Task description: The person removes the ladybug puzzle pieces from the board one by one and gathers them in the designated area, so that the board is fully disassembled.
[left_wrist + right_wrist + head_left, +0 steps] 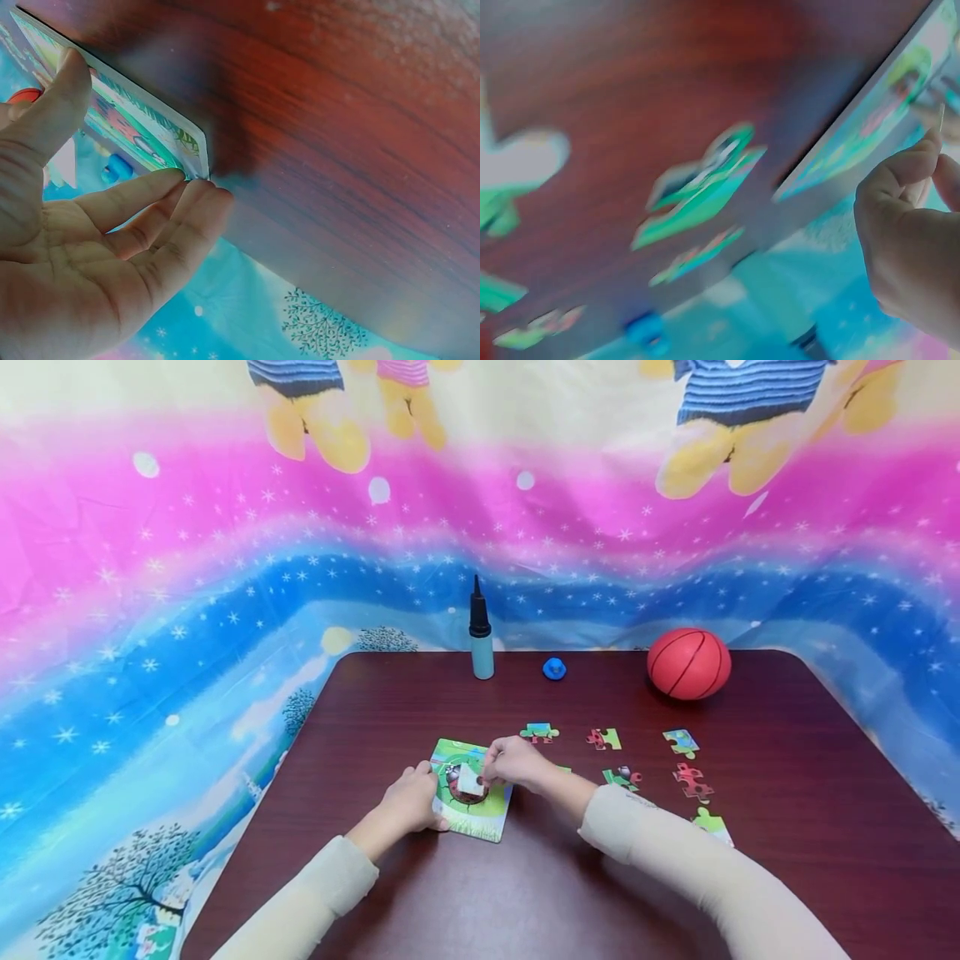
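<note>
A small puzzle board with a ladybug picture on green lies on the brown table in the head view. My left hand holds it at its left side; in the left wrist view the thumb lies over one edge and the other fingertips meet the board's corner. Between thumb and fingers, my right hand pinches a pale puzzle piece over the ladybug picture. The right wrist view is blurred and shows that piece only as a thin edge.
Several loose puzzle pieces, among them a red one and a green one, lie right of the board. Along the back stand a teal hand pump with a black nozzle, a small blue object and a red ball.
</note>
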Motion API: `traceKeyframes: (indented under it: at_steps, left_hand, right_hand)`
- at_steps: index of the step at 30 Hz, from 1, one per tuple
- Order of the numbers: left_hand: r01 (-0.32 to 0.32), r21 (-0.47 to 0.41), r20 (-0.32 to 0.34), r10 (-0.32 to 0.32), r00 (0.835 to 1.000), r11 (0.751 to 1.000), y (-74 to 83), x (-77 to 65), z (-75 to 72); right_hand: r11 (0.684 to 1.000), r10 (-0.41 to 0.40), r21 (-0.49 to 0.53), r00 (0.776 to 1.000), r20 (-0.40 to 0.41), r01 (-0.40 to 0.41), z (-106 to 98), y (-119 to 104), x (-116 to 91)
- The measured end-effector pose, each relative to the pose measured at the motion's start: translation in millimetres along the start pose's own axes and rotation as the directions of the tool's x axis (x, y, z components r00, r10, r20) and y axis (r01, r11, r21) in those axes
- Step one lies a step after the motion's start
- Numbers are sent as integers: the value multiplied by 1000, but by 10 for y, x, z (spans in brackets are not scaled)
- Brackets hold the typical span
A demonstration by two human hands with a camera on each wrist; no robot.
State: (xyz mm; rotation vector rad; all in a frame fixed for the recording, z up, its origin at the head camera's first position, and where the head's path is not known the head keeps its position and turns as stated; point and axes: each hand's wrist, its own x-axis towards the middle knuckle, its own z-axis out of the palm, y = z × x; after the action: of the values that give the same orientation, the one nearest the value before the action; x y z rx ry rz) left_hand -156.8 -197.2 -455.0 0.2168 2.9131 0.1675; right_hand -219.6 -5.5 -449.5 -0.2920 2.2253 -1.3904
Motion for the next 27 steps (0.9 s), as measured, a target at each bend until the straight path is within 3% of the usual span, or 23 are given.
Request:
traceKeyframes:
  at_steps: [6,10,17,27]
  left_hand:
    - [5,-2,1,-5,1000,1000,17,2,-6]
    - [7,-6,1,-7,1000,1000,26,-1,-10]
    - [1,0,4,-1,1000,1000,23,2,-9]
    - [-9,17,-7,9,1000,1000,42,-2,-11]
  right_hand:
    - [996,72,-49,996,48,-70,-403,143,-122]
    - [988,126,-96,988,86,-117,-540,250,-214]
    - [976,121,-185,992,44,-111,-542,332,-289]
    - [926,88,-370,996,4,-81,-498,340,-283]
